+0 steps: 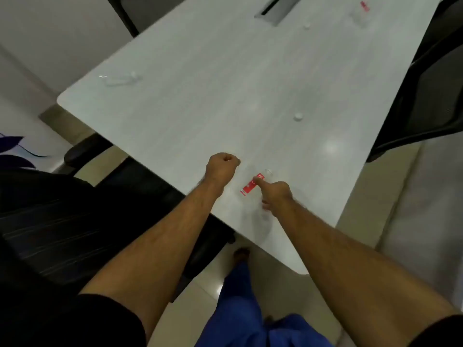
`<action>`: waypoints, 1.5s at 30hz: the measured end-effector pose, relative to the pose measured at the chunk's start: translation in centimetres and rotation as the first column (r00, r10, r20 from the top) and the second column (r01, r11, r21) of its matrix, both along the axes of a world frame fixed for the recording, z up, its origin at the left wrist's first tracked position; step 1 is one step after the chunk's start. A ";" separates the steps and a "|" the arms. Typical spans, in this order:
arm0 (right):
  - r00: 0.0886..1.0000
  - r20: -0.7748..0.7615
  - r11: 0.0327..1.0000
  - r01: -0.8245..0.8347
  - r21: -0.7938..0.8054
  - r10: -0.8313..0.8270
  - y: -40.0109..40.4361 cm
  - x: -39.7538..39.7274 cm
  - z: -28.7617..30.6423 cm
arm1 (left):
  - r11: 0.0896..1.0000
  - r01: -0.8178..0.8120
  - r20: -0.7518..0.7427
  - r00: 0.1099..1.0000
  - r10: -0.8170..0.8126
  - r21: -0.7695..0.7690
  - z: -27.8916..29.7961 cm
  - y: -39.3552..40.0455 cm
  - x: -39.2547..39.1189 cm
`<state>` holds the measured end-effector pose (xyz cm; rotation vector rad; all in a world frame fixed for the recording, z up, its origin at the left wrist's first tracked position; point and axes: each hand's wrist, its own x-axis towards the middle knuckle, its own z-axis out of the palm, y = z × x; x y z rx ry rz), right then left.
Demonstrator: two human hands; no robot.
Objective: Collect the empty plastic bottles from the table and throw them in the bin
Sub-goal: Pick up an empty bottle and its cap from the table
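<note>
A clear plastic bottle with a red label (pixel 252 187) is at the near edge of the pale table (pixel 200 96). My right hand (pixel 274 194) grips this bottle, thumb across the label. My left hand (pixel 221 166) is closed in a fist just left of it, over the table edge, with nothing visible in it. A second clear bottle (pixel 120 78) lies on its side near the table's far left corner. A third bottle with a red label (pixel 360 11) is at the far right of the table.
Two white caps (pixel 298 116) (pixel 306 25) lie loose on the table. A grey cable hatch (pixel 276 8) is set into the far end. Black office chairs stand at the left (pixel 62 209) and right (pixel 426 96). Beige tiled floor below.
</note>
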<state>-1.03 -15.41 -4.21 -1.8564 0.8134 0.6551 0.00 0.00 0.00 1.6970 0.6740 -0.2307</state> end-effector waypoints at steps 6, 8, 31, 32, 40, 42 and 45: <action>0.995 -0.011 0.988 -0.096 -0.119 0.096 0.5 5.3 0.6 | 0.997 0.060 -0.099 0.994 -0.056 0.039 -2.6 -0.7 5.5; 0.999 0.030 0.995 -0.040 -0.089 0.043 -1.0 7.3 0.6 | 0.995 0.086 -0.096 0.992 -0.082 0.048 -2.9 -1.5 7.7; 0.951 0.267 0.976 0.104 0.189 -0.153 -18.2 21.1 -1.0 | 0.692 0.385 -0.071 0.897 -0.436 0.610 -6.5 -19.3 25.5; 0.956 0.253 0.971 0.089 0.223 -0.146 -18.3 20.9 -0.8 | 0.758 0.341 -0.055 0.925 -0.376 0.556 -6.1 -19.0 24.8; 0.963 0.269 0.916 -0.127 0.380 0.022 -16.1 16.2 3.2 | 0.973 -0.109 -0.016 0.994 0.108 -0.203 1.4 -15.3 16.8; 0.960 0.273 0.904 -0.172 0.391 0.065 -15.4 14.2 4.4 | 0.951 -0.095 0.008 0.995 0.102 -0.294 3.1 -14.1 14.4; 0.932 0.323 0.904 -0.275 0.328 0.167 -14.0 11.2 6.0 | 0.948 -0.021 0.063 0.997 0.044 -0.318 5.3 -12.7 11.2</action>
